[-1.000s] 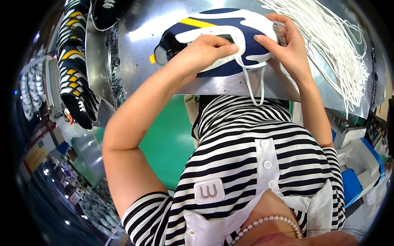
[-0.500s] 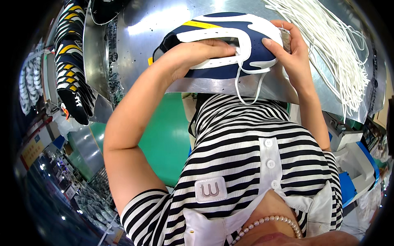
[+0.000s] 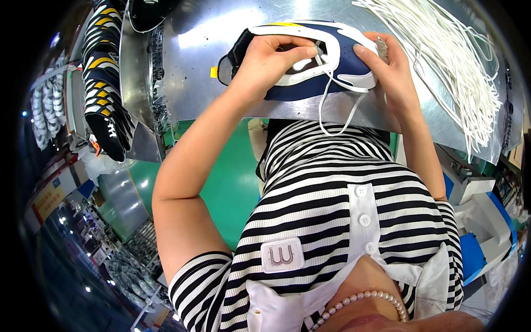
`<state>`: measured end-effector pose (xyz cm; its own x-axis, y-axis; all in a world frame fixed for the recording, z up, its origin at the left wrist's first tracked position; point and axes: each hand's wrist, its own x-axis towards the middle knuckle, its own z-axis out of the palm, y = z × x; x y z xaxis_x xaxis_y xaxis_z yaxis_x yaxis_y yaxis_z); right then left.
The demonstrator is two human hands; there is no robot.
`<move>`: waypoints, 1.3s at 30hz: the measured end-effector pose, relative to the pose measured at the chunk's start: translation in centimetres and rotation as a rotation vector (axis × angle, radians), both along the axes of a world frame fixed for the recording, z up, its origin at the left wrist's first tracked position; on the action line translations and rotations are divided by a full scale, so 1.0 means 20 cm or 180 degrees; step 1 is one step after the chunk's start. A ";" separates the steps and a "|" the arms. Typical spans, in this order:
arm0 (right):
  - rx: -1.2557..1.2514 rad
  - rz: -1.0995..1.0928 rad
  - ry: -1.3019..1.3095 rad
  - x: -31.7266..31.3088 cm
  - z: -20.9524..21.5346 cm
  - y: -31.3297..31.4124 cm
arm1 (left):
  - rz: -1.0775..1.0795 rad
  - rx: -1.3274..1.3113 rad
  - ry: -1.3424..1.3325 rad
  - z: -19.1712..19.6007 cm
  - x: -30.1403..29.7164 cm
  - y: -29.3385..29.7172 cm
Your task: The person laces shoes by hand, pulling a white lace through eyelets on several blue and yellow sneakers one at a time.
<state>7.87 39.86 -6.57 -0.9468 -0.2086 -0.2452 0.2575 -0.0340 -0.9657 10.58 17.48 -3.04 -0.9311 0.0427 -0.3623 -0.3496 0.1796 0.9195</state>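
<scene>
A navy shoe upper (image 3: 301,91) with white trim and yellow accents lies on its side on the metal table, toe to the right. Over its opening, my left hand (image 3: 271,60) pinches a white shoelace (image 3: 322,113) between thumb and forefinger, close to the eyelet edge. The lace runs out of the upper and hangs in a loop past the table's near edge. My right hand (image 3: 391,66) grips the toe end, thumb on the top and fingers round the far side. Part of the fingers there is hidden behind the upper.
Many loose white laces (image 3: 451,72) lie spread over the right of the metal table (image 3: 202,72). At the left stands a row of stacked dark shoe uppers (image 3: 102,83). A black piece (image 3: 149,14) sits at the far left of the table. Green floor (image 3: 221,182) shows below.
My left hand has come up out of the upper's opening, drawing the lace with it. The upper has tilted slightly; my right hand keeps its hold on the toe.
</scene>
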 end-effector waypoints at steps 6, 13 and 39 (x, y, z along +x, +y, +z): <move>-0.0359 -0.0100 0.0104 0.04 0.00 -0.03 | -0.0205 -0.1815 0.1362 -0.02 0.02 -0.03; -0.0239 -0.0462 0.0253 -0.05 -0.05 0.19 | 0.1069 -0.3522 0.2337 0.17 0.10 -0.75; -0.0713 0.0014 0.0222 -0.07 0.14 0.02 | -0.0263 -0.1617 0.2473 0.21 -0.18 0.18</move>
<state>6.43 40.18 -3.67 -0.9587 -0.2547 -0.1264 0.1912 -0.2484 -0.9496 6.97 21.06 1.06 -0.9212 0.1267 0.3679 0.3628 0.6214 0.6944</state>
